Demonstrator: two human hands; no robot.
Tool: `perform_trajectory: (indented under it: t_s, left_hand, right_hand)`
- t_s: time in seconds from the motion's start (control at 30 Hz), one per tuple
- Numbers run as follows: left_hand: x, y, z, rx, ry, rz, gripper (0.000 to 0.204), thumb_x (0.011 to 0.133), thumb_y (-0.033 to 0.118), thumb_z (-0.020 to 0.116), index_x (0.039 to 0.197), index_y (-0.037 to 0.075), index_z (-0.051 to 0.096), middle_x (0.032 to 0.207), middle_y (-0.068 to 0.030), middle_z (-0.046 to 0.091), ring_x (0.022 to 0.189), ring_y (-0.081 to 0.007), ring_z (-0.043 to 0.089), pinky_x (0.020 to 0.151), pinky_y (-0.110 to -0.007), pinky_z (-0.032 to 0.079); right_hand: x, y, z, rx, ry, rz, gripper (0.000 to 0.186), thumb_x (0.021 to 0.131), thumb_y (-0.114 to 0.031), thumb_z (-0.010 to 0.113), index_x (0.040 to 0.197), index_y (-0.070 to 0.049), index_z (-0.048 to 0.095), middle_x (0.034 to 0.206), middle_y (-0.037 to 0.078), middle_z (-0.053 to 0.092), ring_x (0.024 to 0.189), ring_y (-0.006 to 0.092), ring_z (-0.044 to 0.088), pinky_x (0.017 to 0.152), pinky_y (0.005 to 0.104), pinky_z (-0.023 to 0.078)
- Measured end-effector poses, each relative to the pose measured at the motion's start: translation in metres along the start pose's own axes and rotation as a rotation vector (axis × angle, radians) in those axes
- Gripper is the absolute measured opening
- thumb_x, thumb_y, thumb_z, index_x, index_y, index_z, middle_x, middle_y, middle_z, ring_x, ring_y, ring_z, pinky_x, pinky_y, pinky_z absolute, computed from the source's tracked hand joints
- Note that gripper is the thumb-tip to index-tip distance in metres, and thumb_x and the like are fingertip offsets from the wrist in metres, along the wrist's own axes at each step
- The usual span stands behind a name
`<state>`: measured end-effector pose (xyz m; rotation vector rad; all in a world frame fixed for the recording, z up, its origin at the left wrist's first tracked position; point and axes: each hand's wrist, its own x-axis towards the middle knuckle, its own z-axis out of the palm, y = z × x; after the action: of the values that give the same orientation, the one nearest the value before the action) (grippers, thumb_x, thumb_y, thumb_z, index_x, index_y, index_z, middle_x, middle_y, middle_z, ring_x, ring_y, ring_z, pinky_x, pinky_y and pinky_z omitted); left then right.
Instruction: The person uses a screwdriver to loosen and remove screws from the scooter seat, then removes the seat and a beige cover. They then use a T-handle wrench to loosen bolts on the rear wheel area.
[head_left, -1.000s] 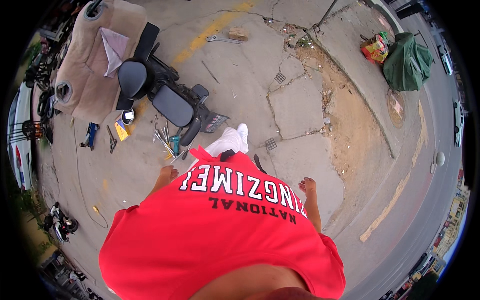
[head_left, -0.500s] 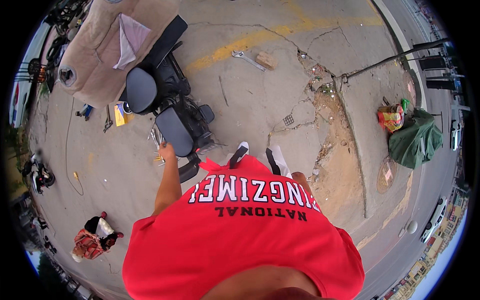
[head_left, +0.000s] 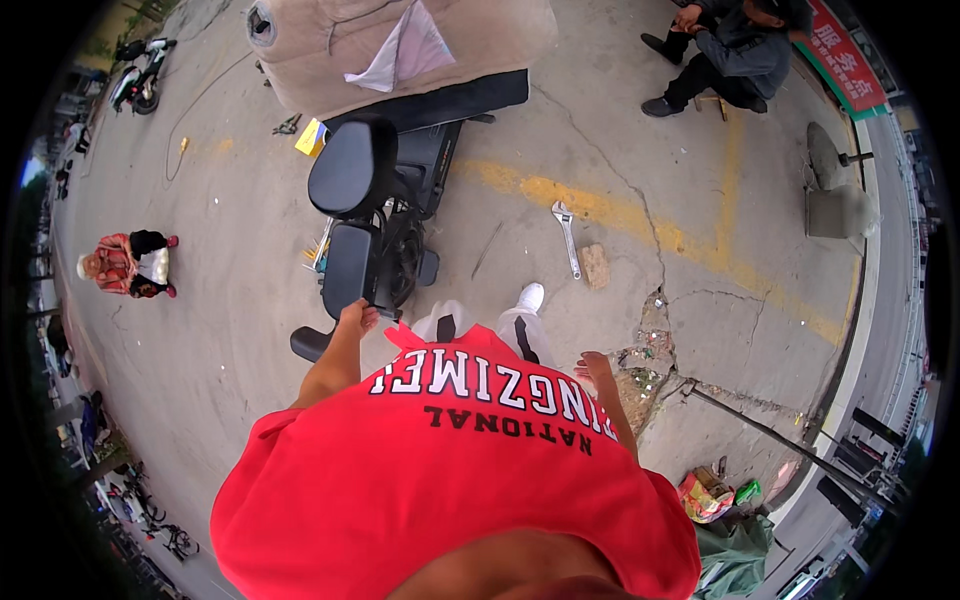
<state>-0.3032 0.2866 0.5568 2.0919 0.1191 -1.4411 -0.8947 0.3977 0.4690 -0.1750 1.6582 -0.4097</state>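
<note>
Scooter (head_left: 352, 262) stands ahead, left. Left hand (head_left: 358, 317), half-curled, is at its near seat's edge; grip cannot be told. Right hand (head_left: 594, 369) hangs loosely open, nothing seen in it. Wrench (head_left: 568, 242) and brick (head_left: 595, 267) lie right on the ground; tools (head_left: 321, 246), partly hidden, left; seated person (head_left: 742, 58) far right.

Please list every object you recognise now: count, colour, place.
Scooter: 1, black, left half
Padded cover: 1, beige, top
Cloth: 1, lilac, on padded cover
Box: 1, yellow-blue, below padded cover
Tools: several, silver-yellow, beside scooter
Wrench: 1, silver, beyond shoe
Brick: 1, tan, beside wrench
Cord: 1, yellow-ended, upper left
Motorbikes: several, mixed, left edge
People: 2 distinct, dark clothes upper right, orange clothes left
Sign: 1, red-green, upper right
Pole: 1, dark, lower right
Bag: 1, red-yellow, lower right
Tarp: 1, green, below bag
Shoe: 1, white, centre
Shirt: 1, red, bottom
Left hand: 1, bare, by scooter
Right hand: 1, bare, right half
</note>
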Motion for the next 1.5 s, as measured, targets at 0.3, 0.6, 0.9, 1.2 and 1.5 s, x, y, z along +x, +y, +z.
perform_trajectory:
  t_s: [0.3,0.6,0.9,1.2,1.5]
  left_hand:
    - [-0.014,0.078,0.058,-0.773,0.009,0.121,0.057,0.091,0.035,0.046,0.138,0.01,0.026,0.138,-0.017,0.032,0.122,-0.0323,0.04,0.095,-0.045,0.039]
    - [0.045,0.209,0.092,-0.865,0.277,0.234,0.081,0.079,0.052,0.06,0.136,0.005,0.029,0.14,-0.0165,0.029,0.121,-0.0312,0.039,0.098,-0.049,0.034]
    - [0.116,0.21,0.076,-0.735,0.391,0.248,0.095,0.073,0.055,0.065,0.131,-0.011,0.03,0.129,-0.0226,0.043,0.114,-0.0304,0.047,0.097,-0.037,0.038]
    - [0.104,0.211,0.064,-1.205,-0.03,0.176,0.083,0.082,0.068,0.039,0.133,0.004,0.036,0.132,-0.0148,0.043,0.118,-0.0322,0.045,0.097,-0.05,0.036]
    - [0.132,0.214,0.067,-1.319,-0.297,0.172,0.055,0.093,0.044,0.026,0.128,0.006,0.044,0.126,-0.0143,0.05,0.113,-0.0332,0.05,0.095,-0.05,0.039]
  right_hand:
    - [0.109,-0.255,-0.074,-0.281,-0.022,-0.13,0.025,0.087,-0.025,0.049,0.108,-0.011,0.053,0.087,0.01,0.061,0.067,0.0241,0.063,0.057,0.037,0.052]
    - [0.059,-0.394,0.023,-0.534,-0.153,-0.307,0.023,0.088,-0.015,0.045,0.106,-0.004,0.054,0.082,0.011,0.062,0.062,0.021,0.062,0.051,0.032,0.05]
    - [0.042,-0.55,0.154,-1.227,-0.262,-0.266,0.022,0.082,-0.015,0.052,0.097,-0.003,0.063,0.081,0.011,0.064,0.079,0.0223,0.062,0.068,0.0307,0.049]
    - [-0.07,-0.704,0.471,-1.357,-0.579,-1.241,0.024,0.085,-0.016,0.05,0.1,0.001,0.06,0.09,0.016,0.062,0.085,0.029,0.06,0.077,0.0349,0.047]
    - [-0.177,-0.78,0.738,-1.401,-0.535,-2.238,0.024,0.08,-0.014,0.055,0.102,-0.005,0.058,0.101,0.013,0.056,0.096,0.0316,0.055,0.083,0.0401,0.043]
